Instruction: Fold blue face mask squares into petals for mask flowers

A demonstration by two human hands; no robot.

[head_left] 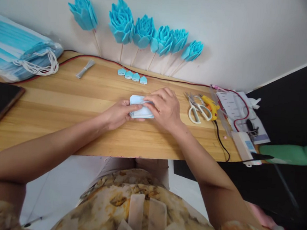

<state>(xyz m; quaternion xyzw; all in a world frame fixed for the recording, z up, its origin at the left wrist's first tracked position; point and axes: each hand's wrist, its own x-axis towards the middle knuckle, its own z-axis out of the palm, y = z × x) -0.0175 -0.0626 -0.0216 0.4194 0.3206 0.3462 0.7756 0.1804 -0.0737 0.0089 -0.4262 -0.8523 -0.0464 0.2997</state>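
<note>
On table (64,104): left hand (119,114), right hand (164,108) both grip folded blue stack (140,110); fingers closed.

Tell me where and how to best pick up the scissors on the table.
Probably best by the white looped handles of the scissors, which face the table's near edge. Come from above on that near side; the blades point toward the wall, and the yellow glue gun crowds their right.

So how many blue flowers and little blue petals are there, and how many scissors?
Flowers on sticks: 6
Petals: 4
Scissors: 1
Total: 11
</note>
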